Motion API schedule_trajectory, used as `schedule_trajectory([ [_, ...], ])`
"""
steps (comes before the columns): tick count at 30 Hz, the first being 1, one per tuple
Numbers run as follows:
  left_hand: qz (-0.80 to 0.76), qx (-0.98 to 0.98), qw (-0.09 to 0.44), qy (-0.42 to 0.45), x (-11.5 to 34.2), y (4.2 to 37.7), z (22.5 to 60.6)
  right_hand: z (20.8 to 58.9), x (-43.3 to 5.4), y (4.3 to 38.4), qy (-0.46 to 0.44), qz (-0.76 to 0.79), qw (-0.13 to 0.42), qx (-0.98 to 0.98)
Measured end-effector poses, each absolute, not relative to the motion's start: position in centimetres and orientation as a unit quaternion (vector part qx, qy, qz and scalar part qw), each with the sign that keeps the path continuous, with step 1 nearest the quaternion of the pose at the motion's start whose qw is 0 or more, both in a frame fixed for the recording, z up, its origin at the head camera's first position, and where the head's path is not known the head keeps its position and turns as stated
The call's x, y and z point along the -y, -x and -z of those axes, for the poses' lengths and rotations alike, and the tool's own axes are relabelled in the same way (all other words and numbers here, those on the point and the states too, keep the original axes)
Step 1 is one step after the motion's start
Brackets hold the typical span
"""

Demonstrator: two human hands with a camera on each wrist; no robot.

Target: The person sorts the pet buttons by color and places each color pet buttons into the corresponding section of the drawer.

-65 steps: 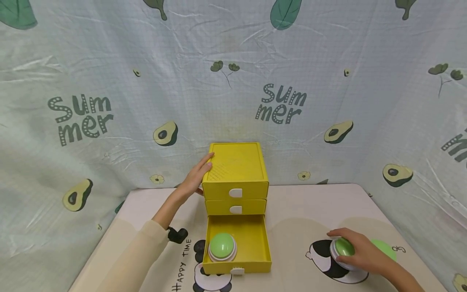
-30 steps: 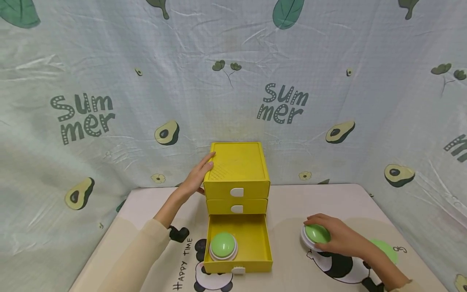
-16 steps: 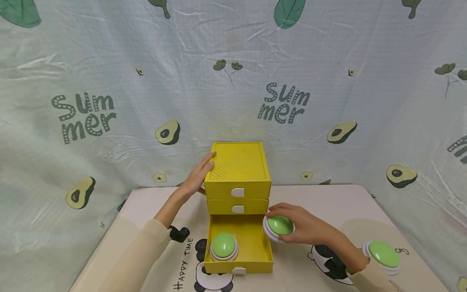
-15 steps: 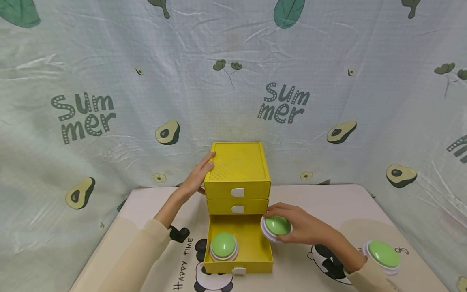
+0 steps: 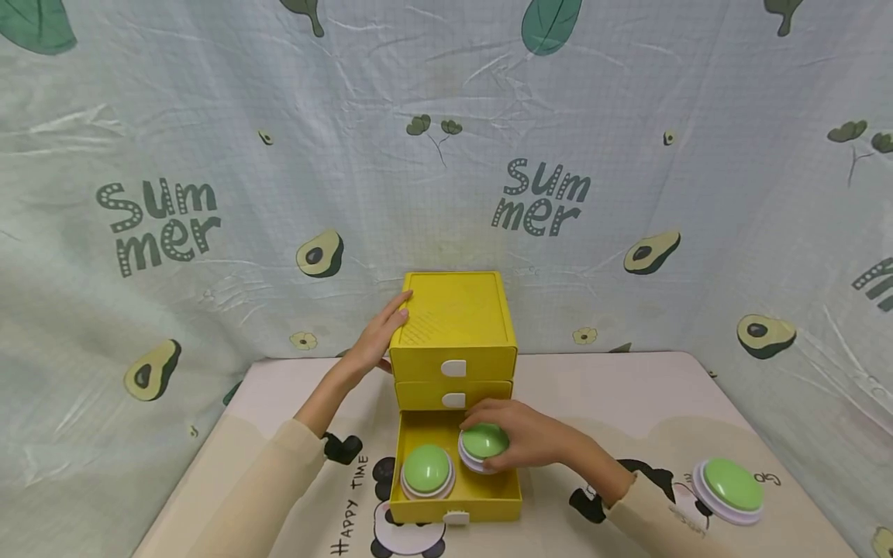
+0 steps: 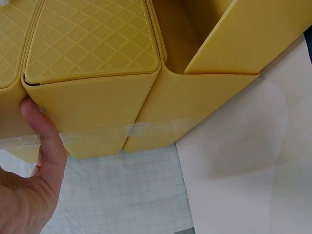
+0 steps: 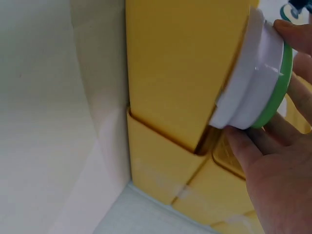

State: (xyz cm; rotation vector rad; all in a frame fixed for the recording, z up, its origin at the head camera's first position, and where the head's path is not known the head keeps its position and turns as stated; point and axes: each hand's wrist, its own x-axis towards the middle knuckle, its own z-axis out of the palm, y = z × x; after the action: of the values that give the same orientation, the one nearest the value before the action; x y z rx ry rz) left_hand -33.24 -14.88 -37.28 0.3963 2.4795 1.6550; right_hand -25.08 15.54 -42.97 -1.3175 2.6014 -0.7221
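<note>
A yellow drawer unit stands at the middle of the table, its bottom drawer pulled out. My left hand rests on the unit's left side, fingertips over the top edge; in the left wrist view the thumb lies along the side wall. With thumb and fingers my right hand grips the rim of a green-domed push button over the right half of the drawer. The right wrist view shows its white base tilted by the drawer's side wall. A second push button sits front left inside the drawer.
A third green push button lies on the table's right side. The two upper drawers with white handles are closed. A printed curtain hangs behind the pale table, and clear tape crosses the unit's side.
My right hand has carried the gripped push button leftward from the table's right side to over the open drawer. The third button came into view as the arm moved. My left hand has stayed put.
</note>
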Motion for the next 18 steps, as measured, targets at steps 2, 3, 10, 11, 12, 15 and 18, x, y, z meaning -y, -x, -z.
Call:
schedule_trajectory([
  [2, -0.550, -0.822, 0.067, -0.131, 14.9, 33.2, 37.2, 43.3, -15.1, 25.2, 0.440, 0.236, 0.069, -0.864],
  [3, -0.550, -0.822, 0.067, -0.130, 14.9, 33.1, 37.2, 43.4, -14.9, 25.3, 0.440, 0.234, 0.069, -0.865],
  [10, -0.552, -0.820, 0.067, -0.134, 14.8, 33.2, 37.2, 44.7, -14.2, 25.6, 0.436, 0.210, 0.060, -0.873],
  [11, -0.552, -0.820, 0.067, -0.134, 14.8, 33.2, 37.2, 44.9, -14.2, 25.6, 0.434, 0.205, 0.059, -0.875],
  [12, -0.552, -0.820, 0.067, -0.134, 14.8, 33.2, 37.2, 45.1, -14.1, 25.6, 0.430, 0.202, 0.059, -0.878],
  [15, -0.552, -0.820, 0.065, -0.134, 14.8, 33.2, 37.3, 45.6, -14.0, 25.5, 0.420, 0.189, 0.056, -0.886],
  [18, -0.551, -0.821, 0.065, -0.133, 14.8, 33.2, 37.4, 46.0, -13.9, 25.5, 0.418, 0.179, 0.046, -0.889],
])
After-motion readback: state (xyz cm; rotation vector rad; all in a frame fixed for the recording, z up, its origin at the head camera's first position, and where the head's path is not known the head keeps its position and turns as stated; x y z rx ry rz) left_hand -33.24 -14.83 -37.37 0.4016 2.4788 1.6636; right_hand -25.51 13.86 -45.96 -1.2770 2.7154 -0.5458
